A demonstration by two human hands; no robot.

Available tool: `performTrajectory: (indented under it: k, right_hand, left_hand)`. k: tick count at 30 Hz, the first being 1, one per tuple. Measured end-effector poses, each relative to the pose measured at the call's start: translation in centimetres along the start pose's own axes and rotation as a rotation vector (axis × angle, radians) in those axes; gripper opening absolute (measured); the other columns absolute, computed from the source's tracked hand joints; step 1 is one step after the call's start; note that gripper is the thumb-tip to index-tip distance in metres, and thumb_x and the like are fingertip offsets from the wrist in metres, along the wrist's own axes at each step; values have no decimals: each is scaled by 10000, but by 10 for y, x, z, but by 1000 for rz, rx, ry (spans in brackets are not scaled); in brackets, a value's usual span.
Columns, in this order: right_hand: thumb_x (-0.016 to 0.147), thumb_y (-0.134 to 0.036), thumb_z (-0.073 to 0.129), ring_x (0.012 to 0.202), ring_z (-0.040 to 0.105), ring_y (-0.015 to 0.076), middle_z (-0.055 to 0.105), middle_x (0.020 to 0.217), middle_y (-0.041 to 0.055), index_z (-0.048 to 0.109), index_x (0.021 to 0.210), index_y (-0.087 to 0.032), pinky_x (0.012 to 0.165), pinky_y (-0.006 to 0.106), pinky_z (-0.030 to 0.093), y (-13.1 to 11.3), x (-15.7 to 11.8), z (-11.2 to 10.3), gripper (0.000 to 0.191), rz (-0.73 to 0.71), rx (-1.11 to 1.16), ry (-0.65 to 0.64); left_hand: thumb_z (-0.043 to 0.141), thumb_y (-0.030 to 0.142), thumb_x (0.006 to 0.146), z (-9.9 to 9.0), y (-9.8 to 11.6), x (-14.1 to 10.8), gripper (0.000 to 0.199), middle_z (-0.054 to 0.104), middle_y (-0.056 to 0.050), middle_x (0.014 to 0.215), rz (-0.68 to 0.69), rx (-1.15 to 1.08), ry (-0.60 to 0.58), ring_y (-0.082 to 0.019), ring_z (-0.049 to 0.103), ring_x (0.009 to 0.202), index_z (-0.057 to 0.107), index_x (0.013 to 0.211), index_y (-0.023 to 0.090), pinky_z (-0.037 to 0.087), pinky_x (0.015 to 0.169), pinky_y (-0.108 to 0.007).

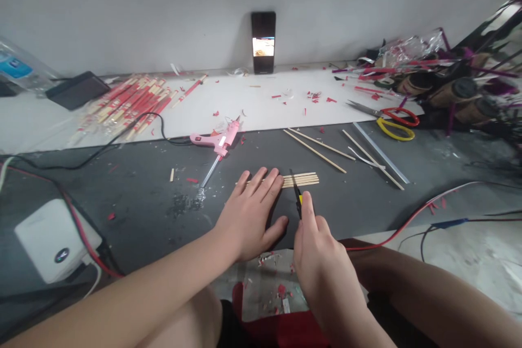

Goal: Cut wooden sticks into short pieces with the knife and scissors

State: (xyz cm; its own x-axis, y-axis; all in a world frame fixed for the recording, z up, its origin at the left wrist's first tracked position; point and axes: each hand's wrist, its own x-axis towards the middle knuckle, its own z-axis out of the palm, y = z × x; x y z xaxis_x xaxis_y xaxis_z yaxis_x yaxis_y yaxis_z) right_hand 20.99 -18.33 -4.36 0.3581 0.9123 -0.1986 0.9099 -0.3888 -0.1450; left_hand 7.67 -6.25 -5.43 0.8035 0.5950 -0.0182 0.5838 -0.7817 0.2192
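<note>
Several thin wooden sticks lie side by side on the dark grey tabletop. My left hand rests flat over their left part, fingers stretched out, hiding that end. In my right hand is a utility knife with a black and yellow body, its blade lying across the sticks just right of my left fingertips. Whether the blade has gone into the wood cannot be made out. Beyond my left hand sits a pink hot glue gun with a clear glue stick in it.
Loose sticks, a clear rod and scissors lie to the right. Wrapped chopsticks are heaped at back left. A phone leans on the wall. A white power bank and cables occupy the left.
</note>
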Motion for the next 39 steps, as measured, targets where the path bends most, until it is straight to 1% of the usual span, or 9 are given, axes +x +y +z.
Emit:
performTrajectory:
  k: [5,10,18,25,30,33,35,37,39]
  right_hand:
    - [976,-123,457,576,705,166,667,1023,73,138,1629,-132,494,261,487,-2,2,0,726,17,-11,-27]
    - [971,-109,486,587,704,159,680,1034,98,198,1623,-91,512,251,498,-5,2,-5,714,11,-15,-20]
    - [967,-124,493,546,702,166,686,970,75,218,1642,-116,459,252,461,-11,1,-12,728,30,-108,-25]
    - [945,-73,465,612,736,189,704,1040,94,154,1661,-123,478,273,467,-14,8,-21,782,61,-124,-171]
    - [937,-83,487,623,746,198,718,994,84,162,1660,-134,472,260,459,-17,10,-26,794,73,-156,-209]
    - [933,-93,491,615,743,202,716,970,78,170,1659,-127,476,273,467,-17,12,-26,794,63,-154,-204]
    - [934,-88,479,606,739,202,715,953,70,177,1660,-132,476,281,467,-17,12,-25,788,76,-152,-194]
    - [931,-85,475,604,739,204,712,951,65,183,1660,-137,472,285,462,-17,12,-24,787,78,-152,-190]
    - [924,-90,492,612,741,206,710,958,66,183,1660,-135,468,284,457,-16,11,-24,800,70,-152,-195]
  left_hand:
    - [389,546,1032,-2,-1,1,732,226,-71,1729,2,6,7,-316,179,1599,272,1642,158,116,1303,-554]
    - [328,395,1084,-4,-2,4,582,312,-81,1700,11,20,9,-310,245,1582,344,1613,154,194,1287,-562]
    - [383,469,1061,-2,0,1,664,291,-144,1700,40,14,30,-334,211,1590,341,1606,93,203,1293,-546]
    - [334,336,1071,0,-2,30,615,228,-204,1707,25,54,94,-344,161,1599,331,1589,4,199,1297,-527]
    - [334,324,1090,0,-9,41,567,323,-197,1677,43,35,161,-339,220,1585,386,1564,19,232,1289,-545]
    - [391,264,1085,-6,-12,39,417,560,-166,1519,146,-14,297,-317,429,1476,596,1400,84,371,1223,-520]
    - [430,219,1071,-10,-14,39,323,713,-130,1265,244,-63,333,-277,601,1248,733,1139,131,511,1081,-459]
    - [447,186,1060,-13,-17,40,328,745,-110,1058,298,-98,330,-236,642,1024,753,948,150,572,925,-406]
    - [445,172,1058,-13,-20,42,332,739,-109,994,323,-118,317,-224,628,951,746,918,150,577,864,-395]
